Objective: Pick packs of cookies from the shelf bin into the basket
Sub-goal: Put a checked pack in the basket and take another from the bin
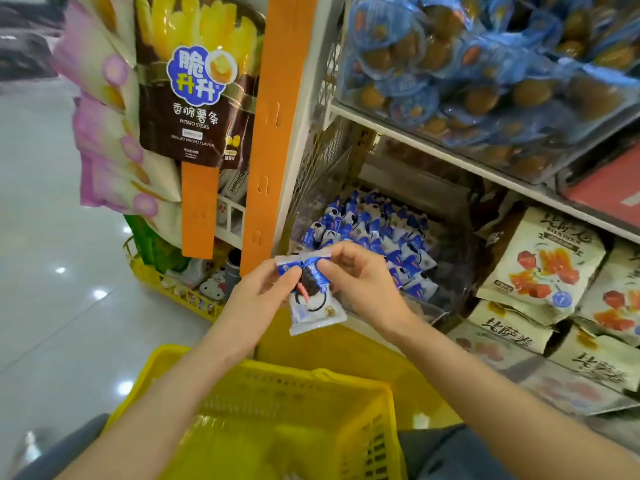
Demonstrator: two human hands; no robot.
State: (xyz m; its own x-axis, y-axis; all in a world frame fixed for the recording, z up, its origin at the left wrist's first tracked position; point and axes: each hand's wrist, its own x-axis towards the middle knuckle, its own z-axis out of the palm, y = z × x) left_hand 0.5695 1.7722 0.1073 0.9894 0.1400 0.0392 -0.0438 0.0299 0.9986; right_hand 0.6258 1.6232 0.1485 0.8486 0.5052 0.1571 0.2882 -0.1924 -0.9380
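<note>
One cookie pack [317, 311] is being pinched in the grip of both left hand [259, 299] and right hand [363, 282], near the basket [263, 370].

Cookie pack [313, 303]: centre of frame, held between left hand [258, 299] and right hand [360, 282].
Shelf bin [446, 216]: behind the hands, on the lower shelf; loose cookie packs [377, 233] inside.
Basket [263, 370]: bottom centre, below both forearms, before the shelf.
Potato sticks bag [197, 98]: upper left, hanging.
Upper bin [502, 154]: upper right, one shelf above.
Snack bags [543, 265]: right, beside the shelf bin.
</note>
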